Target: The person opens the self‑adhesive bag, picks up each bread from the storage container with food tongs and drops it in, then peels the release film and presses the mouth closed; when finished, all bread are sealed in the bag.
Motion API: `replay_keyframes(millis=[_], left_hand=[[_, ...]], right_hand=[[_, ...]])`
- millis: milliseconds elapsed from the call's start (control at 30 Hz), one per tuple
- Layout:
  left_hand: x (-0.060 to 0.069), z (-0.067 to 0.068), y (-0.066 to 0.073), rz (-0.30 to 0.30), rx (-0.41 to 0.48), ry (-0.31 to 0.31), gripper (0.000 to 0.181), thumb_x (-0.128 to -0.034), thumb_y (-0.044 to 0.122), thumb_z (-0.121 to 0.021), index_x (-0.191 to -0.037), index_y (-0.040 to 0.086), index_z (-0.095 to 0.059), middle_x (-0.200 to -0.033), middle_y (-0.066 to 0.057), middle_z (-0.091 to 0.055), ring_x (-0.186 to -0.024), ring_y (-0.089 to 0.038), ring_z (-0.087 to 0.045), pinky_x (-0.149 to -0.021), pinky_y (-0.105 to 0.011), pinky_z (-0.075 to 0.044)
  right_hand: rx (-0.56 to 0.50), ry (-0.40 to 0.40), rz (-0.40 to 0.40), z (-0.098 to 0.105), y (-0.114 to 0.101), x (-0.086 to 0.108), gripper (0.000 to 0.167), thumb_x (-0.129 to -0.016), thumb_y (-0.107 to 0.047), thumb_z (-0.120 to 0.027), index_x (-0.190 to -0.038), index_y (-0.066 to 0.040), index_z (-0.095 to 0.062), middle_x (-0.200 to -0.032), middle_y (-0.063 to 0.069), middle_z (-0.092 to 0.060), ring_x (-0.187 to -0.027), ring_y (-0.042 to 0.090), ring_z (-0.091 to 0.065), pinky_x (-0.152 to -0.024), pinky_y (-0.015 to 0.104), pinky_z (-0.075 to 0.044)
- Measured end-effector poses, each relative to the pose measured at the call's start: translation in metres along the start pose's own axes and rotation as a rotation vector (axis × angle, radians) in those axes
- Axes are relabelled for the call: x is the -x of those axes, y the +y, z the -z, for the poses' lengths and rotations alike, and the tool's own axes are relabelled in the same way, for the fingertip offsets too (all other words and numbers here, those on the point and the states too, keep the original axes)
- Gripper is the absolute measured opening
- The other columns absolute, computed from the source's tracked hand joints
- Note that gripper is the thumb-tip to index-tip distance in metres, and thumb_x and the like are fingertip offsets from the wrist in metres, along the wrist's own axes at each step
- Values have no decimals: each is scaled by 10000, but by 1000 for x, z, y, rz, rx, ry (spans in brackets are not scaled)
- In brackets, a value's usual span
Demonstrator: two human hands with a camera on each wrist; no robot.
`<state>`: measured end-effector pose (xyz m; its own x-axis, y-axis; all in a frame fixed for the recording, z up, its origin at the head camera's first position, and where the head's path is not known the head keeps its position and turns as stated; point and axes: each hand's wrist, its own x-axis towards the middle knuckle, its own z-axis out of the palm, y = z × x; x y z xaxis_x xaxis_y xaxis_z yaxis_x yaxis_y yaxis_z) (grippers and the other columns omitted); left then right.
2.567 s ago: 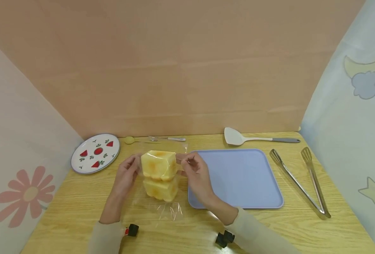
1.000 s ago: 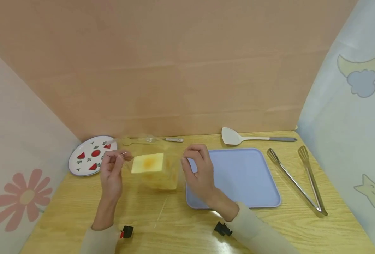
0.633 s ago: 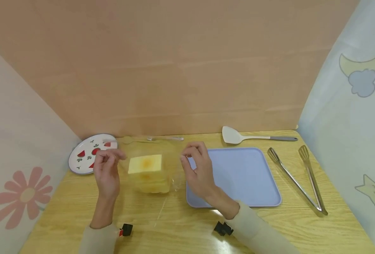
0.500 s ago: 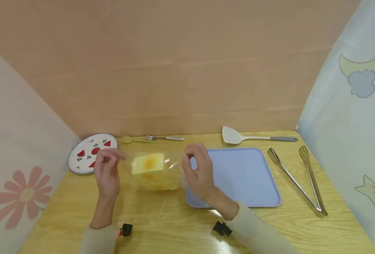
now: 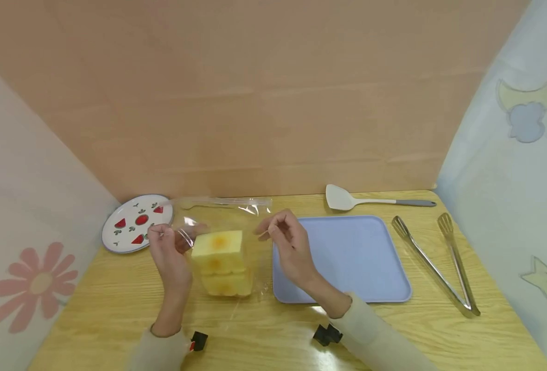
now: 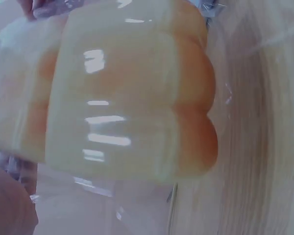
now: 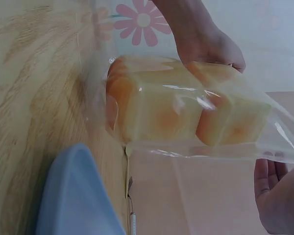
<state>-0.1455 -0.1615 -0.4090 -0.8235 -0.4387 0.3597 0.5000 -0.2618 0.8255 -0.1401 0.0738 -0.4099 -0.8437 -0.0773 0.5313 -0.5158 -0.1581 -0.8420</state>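
A clear plastic zip bag (image 5: 229, 212) is held up over the table between both hands, its top edge toward the back wall. Inside sit two pale yellow toy bread loaves, the upper bread (image 5: 218, 245) above the lower bread (image 5: 227, 284). My left hand (image 5: 171, 263) pinches the bag's left side. My right hand (image 5: 294, 247) pinches its right side, thumb against fingers. A bread loaf (image 6: 127, 98) behind shiny plastic fills much of the left wrist view. In the right wrist view both loaves lie end to end in the bag, low loaf (image 7: 161, 107) close to the tabletop.
A blue tray (image 5: 347, 263) lies right of the bag. Metal tongs (image 5: 459, 263) lie spread at the far right, with a white spatula (image 5: 340, 198) behind the tray. A fruit-patterned plate (image 5: 130, 219) stands back left. The spoon (image 7: 127, 156) and fork (image 7: 132, 215) lie behind the bag.
The bag was swinging flat and blurred; now its zip edge has risen toward the back and the loaves hang lower. My left hand has shifted right and down. The right hand stays almost in place.
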Motion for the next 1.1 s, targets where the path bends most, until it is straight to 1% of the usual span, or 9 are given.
replay_keyframes(millis=[67, 233, 400, 533, 667, 800, 933, 1033, 1100], left_hand=[[4, -5, -3, -1, -31, 33, 154, -1155, 119, -433, -1002, 106, -422, -774, -60, -795, -629, -90, -651, -593, -169, -497], [8, -8, -9, -51, -55, 62, 152, -1188, 142, -383, -1043, 105, -405, -820, -114, -815, -671, -162, -743, -616, -189, -545], [9, -9, -12, -71, -49, 115, 151, -1189, 133, -388, -1050, 115, -445, -794, -113, -793, -694, -190, -779, -608, -210, -571], [11, -11, -13, -57, -38, 119, 164, -1181, 115, -376, -1033, 115, -447, -762, -125, -767, -655, -200, -769, -599, -220, -580], [14, -11, -13, -37, -30, 106, 176, -1165, 106, -369, -1003, 109, -438, -736, -118, -764, -619, -198, -763, -564, -194, -544], [15, -11, -13, -32, -34, 82, 196, -1130, 104, -356, -963, 122, -458, -724, -104, -773, -580, -195, -750, -455, -163, -412], [15, -11, -12, -62, -29, 53, 215, -1127, 113, -370, -938, 107, -471, -723, -97, -770, -566, -200, -758, -528, -187, -561], [14, -10, -13, -92, -7, 38, 241, -1152, 151, -409, -922, 95, -456, -727, -97, -770, -595, -199, -778, -638, -263, -655], [13, -10, -14, -113, -4, 28, 283, -1172, 199, -426, -911, 93, -451, -729, -102, -772, -621, -196, -786, -663, -271, -663]], right_hand=[[-18, 14, -11, 0, 0, 1, 137, -1116, 1, -514, -999, 68, -534, -1020, 296, -697, -947, 295, -729, -872, 323, -636], [-94, 31, -40, -4, 3, 4, 103, -1095, 19, -553, -1101, 121, -538, -1059, 317, -675, -1010, 170, -725, -915, 317, -634], [-164, 37, -41, -9, 3, 5, 330, -1053, -6, -668, -1301, 181, -556, -1195, 365, -674, -1130, 169, -733, -979, 314, -634], [-202, 0, -58, -11, 3, 4, 458, -1069, -112, -704, -1405, 164, -563, -1320, 244, -709, -1226, 191, -720, -1050, 364, -619], [-266, -9, -70, -12, 5, 4, 373, -1130, -174, -651, -1411, 72, -658, -1379, 51, -747, -1283, 196, -721, -1111, 455, -593], [-354, 14, -78, -14, 6, 4, 267, -1174, -187, -583, -1328, -144, -798, -1407, 22, -761, -1287, 182, -737, -1123, 426, -586], [-420, 18, -129, -15, 7, 6, 298, -1193, -221, -545, -1313, -272, -813, -1420, -9, -757, -1304, 174, -729, -1127, 400, -582], [-482, 14, -190, -14, 6, 6, 303, -1196, -249, -540, -1301, -287, -822, -1427, -46, -751, -1340, 187, -710, -1152, 438, -567], [-531, 9, -217, -13, 5, 6, 303, -1195, -249, -542, -1285, -293, -829, -1433, -52, -747, -1358, 199, -701, -1169, 483, -553]])
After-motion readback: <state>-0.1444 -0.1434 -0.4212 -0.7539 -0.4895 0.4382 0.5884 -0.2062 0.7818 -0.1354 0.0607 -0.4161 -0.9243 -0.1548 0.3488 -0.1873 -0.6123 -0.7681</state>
